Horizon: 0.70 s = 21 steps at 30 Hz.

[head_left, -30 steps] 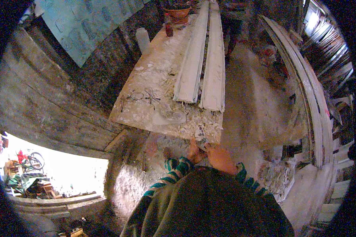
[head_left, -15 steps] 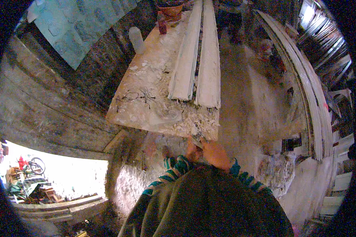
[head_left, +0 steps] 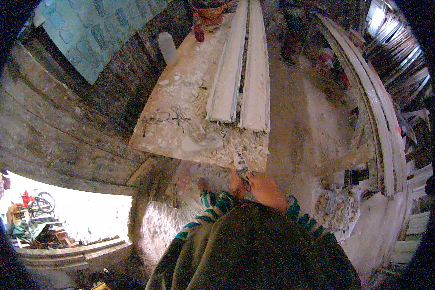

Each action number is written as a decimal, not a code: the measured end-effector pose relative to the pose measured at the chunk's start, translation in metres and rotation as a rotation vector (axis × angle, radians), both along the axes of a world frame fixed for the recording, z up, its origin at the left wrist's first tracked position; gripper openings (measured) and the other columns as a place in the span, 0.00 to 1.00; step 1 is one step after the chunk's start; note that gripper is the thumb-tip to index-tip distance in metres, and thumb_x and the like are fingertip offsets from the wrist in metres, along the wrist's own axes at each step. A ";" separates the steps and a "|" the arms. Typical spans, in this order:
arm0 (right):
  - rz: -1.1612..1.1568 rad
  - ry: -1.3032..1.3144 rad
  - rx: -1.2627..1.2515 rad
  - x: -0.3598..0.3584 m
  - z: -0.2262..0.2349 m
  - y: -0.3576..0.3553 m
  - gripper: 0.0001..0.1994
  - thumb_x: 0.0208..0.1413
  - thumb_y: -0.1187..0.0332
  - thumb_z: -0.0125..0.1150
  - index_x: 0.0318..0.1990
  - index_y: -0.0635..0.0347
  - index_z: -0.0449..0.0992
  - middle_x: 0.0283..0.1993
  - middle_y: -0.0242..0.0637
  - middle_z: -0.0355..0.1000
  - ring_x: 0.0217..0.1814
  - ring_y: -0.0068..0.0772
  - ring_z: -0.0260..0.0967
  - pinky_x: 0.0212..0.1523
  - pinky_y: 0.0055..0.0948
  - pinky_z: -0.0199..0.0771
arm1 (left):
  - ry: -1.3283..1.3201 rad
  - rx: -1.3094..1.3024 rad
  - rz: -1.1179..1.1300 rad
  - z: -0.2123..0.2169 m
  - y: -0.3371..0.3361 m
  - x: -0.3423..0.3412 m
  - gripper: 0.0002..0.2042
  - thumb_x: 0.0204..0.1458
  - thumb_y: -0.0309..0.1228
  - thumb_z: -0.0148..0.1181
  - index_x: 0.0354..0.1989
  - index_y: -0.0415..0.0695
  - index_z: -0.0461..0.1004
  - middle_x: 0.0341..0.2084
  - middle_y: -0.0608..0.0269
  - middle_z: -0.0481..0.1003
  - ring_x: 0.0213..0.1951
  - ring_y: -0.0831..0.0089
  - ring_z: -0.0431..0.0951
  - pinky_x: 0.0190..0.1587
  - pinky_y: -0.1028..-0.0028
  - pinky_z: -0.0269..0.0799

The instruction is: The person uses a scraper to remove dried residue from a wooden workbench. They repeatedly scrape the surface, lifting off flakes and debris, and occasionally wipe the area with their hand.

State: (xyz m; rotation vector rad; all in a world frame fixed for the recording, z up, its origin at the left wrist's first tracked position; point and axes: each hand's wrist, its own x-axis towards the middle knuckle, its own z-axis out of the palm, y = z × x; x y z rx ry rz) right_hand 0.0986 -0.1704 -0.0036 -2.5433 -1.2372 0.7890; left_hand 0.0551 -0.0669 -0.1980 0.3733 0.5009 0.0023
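Note:
Close together in front of my body, at the near edge of a plaster-crusted table [head_left: 171,104], are my left hand [head_left: 238,184] and my right hand [head_left: 267,192]. Both are closed, with fingertips meeting around a small, narrow, pale and dark piece [head_left: 240,163] that juts toward the tabletop; its kind is too blurred to tell. Crumbled plaster [head_left: 249,145] lies just beyond the fingers. Two long white plaster moldings, a left one [head_left: 227,79] and a right one [head_left: 256,82], run side by side away from me along the table.
Thin dark wires [head_left: 171,118] lie on the table's left. A whitish container [head_left: 167,48], a red bottle [head_left: 198,29] and an orange basket [head_left: 210,14] stand farther back. Long moldings [head_left: 379,106] line the right side. A person's dark-clothed leg [head_left: 290,38] shows at the far end.
The small piece between my hands has turned to point more toward the table, and my right hand has shifted slightly right. At the far end, the other person's leg has come further into view.

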 end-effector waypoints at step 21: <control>-0.014 -0.018 0.109 0.000 -0.024 -0.007 0.21 0.58 0.66 0.44 0.58 0.61 0.66 0.36 0.56 0.73 0.38 0.61 0.70 0.39 0.51 0.71 | 0.011 0.001 -0.003 -0.005 -0.011 0.002 0.38 0.50 0.71 0.27 0.47 0.50 0.68 0.38 0.61 0.74 0.37 0.62 0.74 0.37 0.58 0.75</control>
